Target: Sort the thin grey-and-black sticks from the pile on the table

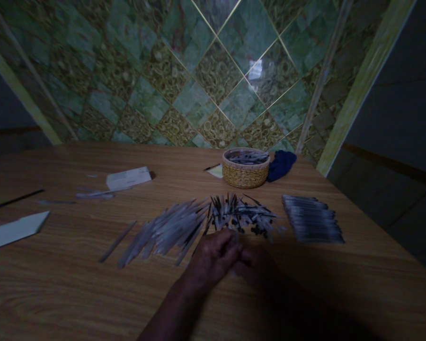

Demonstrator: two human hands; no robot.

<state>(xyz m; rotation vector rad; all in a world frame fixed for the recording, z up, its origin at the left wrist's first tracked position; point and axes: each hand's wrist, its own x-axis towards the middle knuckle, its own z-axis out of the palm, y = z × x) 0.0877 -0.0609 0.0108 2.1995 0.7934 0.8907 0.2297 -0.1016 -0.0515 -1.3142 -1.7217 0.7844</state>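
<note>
My left hand and my right hand meet over the near middle of the table, fingers curled in against each other. Both look closed, and a small pale bit shows between the fingertips, too dark and blurred to name. Just beyond them lies a loose heap of black-and-clear pen parts. Left of this, a fanned pile of clear pen barrels spreads out, with a single barrel apart from it. To the right, pens with dark ends lie side by side in a neat row.
At the back stands a woven basket full of pen-like sticks, with a dark blue cloth beside it. A white box lies left of centre. Pale card and a thin black stick lie far left. A tiled wall rises behind.
</note>
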